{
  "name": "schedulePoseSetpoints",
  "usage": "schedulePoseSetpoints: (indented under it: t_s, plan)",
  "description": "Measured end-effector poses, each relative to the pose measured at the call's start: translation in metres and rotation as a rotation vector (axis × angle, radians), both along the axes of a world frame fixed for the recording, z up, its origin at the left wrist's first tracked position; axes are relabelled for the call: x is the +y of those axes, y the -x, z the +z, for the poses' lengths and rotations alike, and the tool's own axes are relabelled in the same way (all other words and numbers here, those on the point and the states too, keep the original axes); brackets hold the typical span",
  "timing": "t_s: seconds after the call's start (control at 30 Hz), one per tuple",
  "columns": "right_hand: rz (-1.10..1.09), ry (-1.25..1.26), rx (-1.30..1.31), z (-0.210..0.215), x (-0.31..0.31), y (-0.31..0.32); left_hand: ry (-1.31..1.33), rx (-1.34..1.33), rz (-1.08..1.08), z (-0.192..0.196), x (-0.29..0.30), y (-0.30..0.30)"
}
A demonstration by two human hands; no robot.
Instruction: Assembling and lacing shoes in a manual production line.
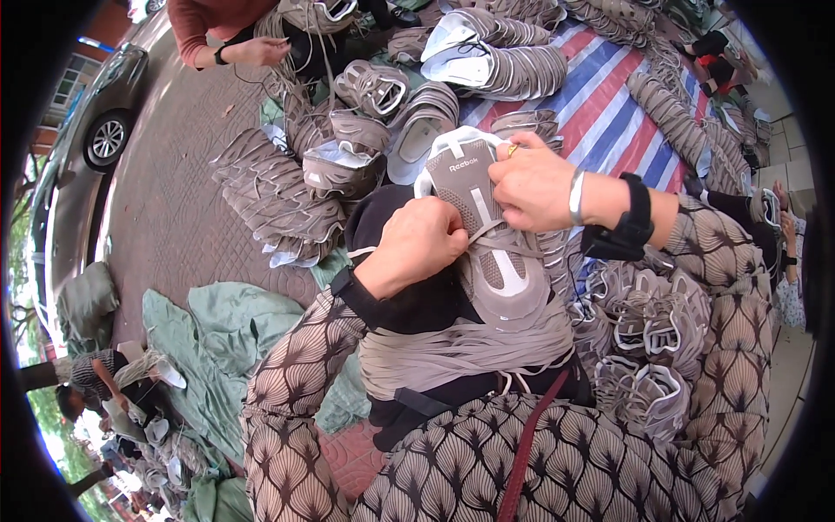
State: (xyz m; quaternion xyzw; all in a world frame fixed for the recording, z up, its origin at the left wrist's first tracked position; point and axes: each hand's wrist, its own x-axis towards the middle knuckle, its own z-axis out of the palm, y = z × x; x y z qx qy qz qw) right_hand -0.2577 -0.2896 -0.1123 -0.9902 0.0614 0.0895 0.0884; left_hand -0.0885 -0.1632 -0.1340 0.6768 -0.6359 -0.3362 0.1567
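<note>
A grey-brown sneaker upper (509,274) with white trim lies across my lap, its rounded toe pointing toward me. A flat grey lace (497,229) crosses its lower front. My left hand (416,237) is closed at the upper's left side, with the lace running to its fingertips. On the other side my right hand (537,184) is closed on the upper's edge near the tongue; its fingertips are partly hidden. Below the toe, a thick bundle of loose grey laces (461,352) lies over my dark-covered thighs.
Nested stacks of uppers (278,196) surround me, some on a striped sheet (583,83). Several laced uppers (648,322) lie by my right arm. Green cloth (209,348) covers ground at left. Another person's hand (265,52) is at the top; a car (109,122) stands far left.
</note>
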Motion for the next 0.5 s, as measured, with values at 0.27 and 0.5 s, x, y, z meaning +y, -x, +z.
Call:
schedulePoseSetpoints:
  t_s: [0.27,0.5]
  plan:
    - [-0.358,-0.067,-0.014,-0.014,-0.004,-0.019,0.285,0.400,0.438,-0.002,0.001,-0.006]
    - [-0.635,-1.124,-0.836,0.048,-0.090,-0.088,0.568,0.540,0.494,0.028,-0.056,-0.033]
